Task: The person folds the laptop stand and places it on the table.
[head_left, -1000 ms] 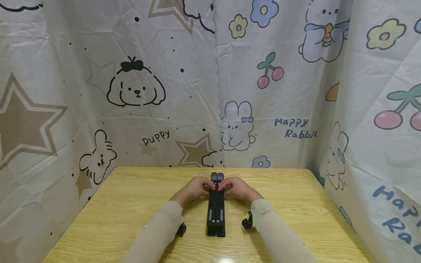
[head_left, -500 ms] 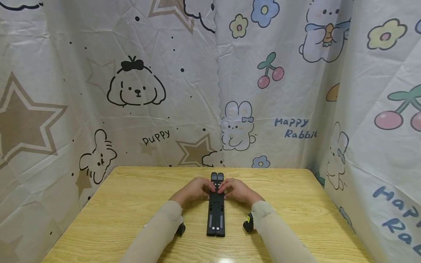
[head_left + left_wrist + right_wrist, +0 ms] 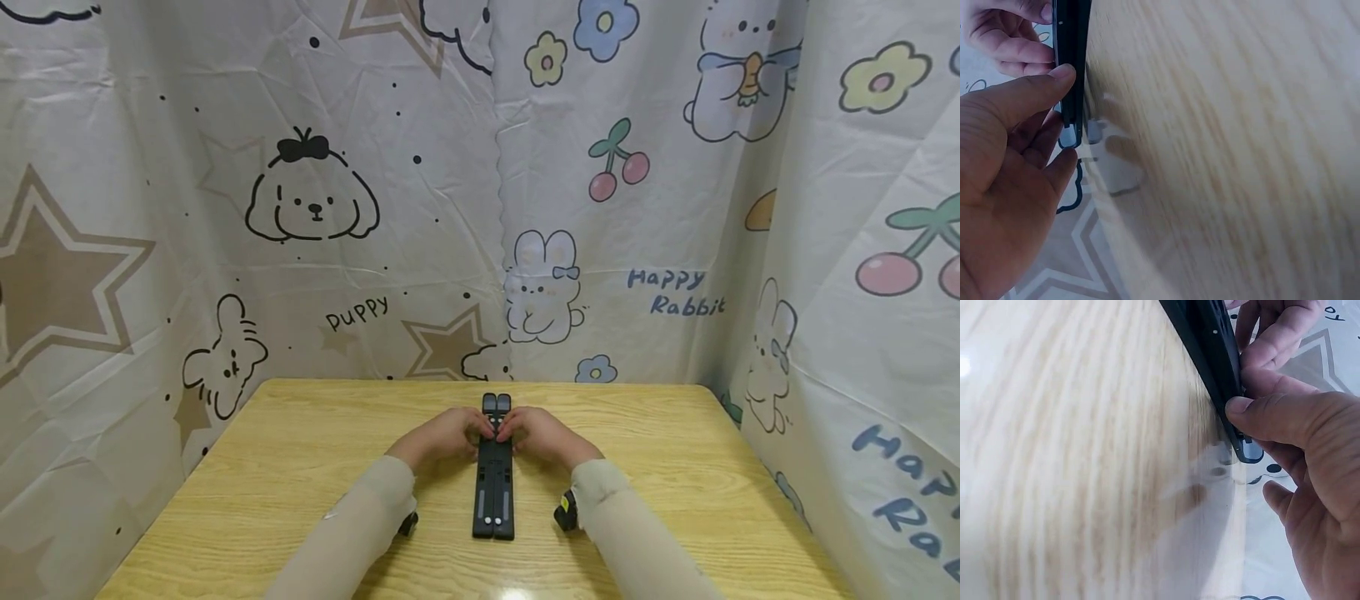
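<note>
A folded black laptop stand [image 3: 493, 487] lies lengthwise at the middle of the table, its two bars side by side with grey pads and silver rivets. My left hand [image 3: 452, 435] grips its far part from the left, thumb and fingertips at the bar's edge. From the other side my right hand [image 3: 542, 437] pinches it, and the two hands' fingertips nearly meet over the top. In the left wrist view the thumb presses on the stand [image 3: 1071, 56] and the fingers reach its end. The right wrist view has the right thumb against the stand's edge [image 3: 1210, 356].
The stand rests on a glossy wood-grain table [image 3: 315, 500]. A pale printed curtain [image 3: 420, 250] with cartoon animals, stars and flowers hangs behind and along both sides. Small black wrist devices [image 3: 566, 510] sit under the light sleeves [image 3: 630, 525].
The stand's near section has folded down flat, its rivets now closer to the near end. Both hands keep to the far part and have shifted only slightly.
</note>
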`<move>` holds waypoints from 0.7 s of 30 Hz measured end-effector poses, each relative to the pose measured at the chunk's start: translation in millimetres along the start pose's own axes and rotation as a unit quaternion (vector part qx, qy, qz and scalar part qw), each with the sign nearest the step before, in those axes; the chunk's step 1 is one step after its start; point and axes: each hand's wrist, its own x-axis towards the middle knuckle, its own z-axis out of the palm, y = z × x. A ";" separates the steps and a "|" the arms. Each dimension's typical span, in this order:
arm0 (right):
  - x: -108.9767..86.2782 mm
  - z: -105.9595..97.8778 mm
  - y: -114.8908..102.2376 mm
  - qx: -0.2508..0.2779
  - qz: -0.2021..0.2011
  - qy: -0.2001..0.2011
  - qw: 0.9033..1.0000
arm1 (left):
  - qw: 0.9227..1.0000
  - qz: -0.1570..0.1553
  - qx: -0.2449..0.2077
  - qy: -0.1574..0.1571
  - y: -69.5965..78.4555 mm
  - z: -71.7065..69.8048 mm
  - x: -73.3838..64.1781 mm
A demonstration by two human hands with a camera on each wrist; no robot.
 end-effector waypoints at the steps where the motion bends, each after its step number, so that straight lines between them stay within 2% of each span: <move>1: -0.8 -0.2 -0.7 -0.002 0.004 -0.003 1.000 | 1.000 -0.001 0.000 0.000 0.9 0.2 -0.3; 4: -4.9 0.2 -2.3 -0.003 0.019 -0.012 1.000 | 0.999 -0.018 -0.026 0.004 3.4 2.5 -2.3; 6: -8.0 0.9 -2.9 -0.008 0.025 -0.018 1.000 | 0.997 -0.040 -0.060 0.009 5.7 4.2 -4.4; 11: -14.2 -2.3 -10.5 -0.035 0.029 -0.033 0.998 | 0.989 -0.074 -0.121 0.044 11.9 5.8 -9.5; 15: -19.4 -8.4 -22.0 -0.057 0.026 -0.029 0.998 | 0.989 -0.074 -0.111 0.065 16.1 5.1 -13.2; 21: -27.2 -11.8 -33.4 -0.106 0.013 0.005 0.994 | 0.992 -0.064 -0.077 0.083 25.5 3.5 -18.6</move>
